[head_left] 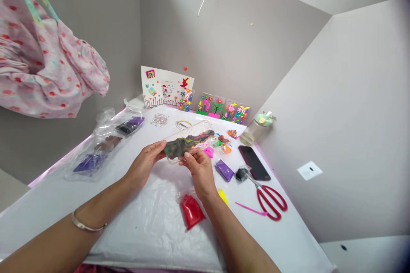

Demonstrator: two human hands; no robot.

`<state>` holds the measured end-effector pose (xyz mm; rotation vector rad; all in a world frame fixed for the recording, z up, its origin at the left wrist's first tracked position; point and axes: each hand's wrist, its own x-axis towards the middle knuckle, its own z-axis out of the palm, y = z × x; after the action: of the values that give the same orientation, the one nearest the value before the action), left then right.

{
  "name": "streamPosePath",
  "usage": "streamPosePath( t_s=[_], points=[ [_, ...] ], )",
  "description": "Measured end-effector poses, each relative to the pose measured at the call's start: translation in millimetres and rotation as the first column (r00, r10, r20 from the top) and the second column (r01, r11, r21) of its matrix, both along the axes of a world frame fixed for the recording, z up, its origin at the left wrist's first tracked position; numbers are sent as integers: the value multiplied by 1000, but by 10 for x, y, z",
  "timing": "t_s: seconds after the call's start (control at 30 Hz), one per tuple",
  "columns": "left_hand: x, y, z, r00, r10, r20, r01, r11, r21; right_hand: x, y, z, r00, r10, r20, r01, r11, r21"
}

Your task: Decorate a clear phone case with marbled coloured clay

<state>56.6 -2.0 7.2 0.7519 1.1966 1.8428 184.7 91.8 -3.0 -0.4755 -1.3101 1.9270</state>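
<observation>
Head view: the left grip (145,161) is closed on the left end of a clear case (195,130), held tilted above the white-covered desk (144,226) with a dark, streaked clay-like layer (179,146) across it, while the right grip (201,173) pinches its near edge. Near the right grip, on the wearer's side, lies a red packet (191,212); to that grip's right are a purple packet (224,170), a dark phone (254,162) and, farther out, red-handled scissors (282,200). Beyond both grips a row of decorated panels (218,106) stands near the wall (198,47), and clear bags (107,143) lie to the left grip's left.
</observation>
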Motion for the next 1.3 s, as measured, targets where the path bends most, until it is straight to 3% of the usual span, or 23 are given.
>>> streamPosePath(
  t_s=[0.17,0.3,0.57,1.03,1.3],
  points=[
    [-10,8,-21,999,-35,-37,33,998,-48,-1,-10,2,998,56,11,-56,998,-15],
    [-26,6,-42,999,14,-46,-18,996,-87,-12,-31,-6,996,87,7,-87,996,-21],
    [-8,-12,-24,1000,29,-4,-29,998,-50,-13,-35,1,997,78,10,-78,996,-32],
    [-17,6,-8,999,-54,4,54,998,-16,-1,-13,3,996,87,18,-86,996,-30],
    [0,0,-67,994,-30,104,37,997,-64,-7,-51,10,992,110,54,-114,990,78]
  ],
)
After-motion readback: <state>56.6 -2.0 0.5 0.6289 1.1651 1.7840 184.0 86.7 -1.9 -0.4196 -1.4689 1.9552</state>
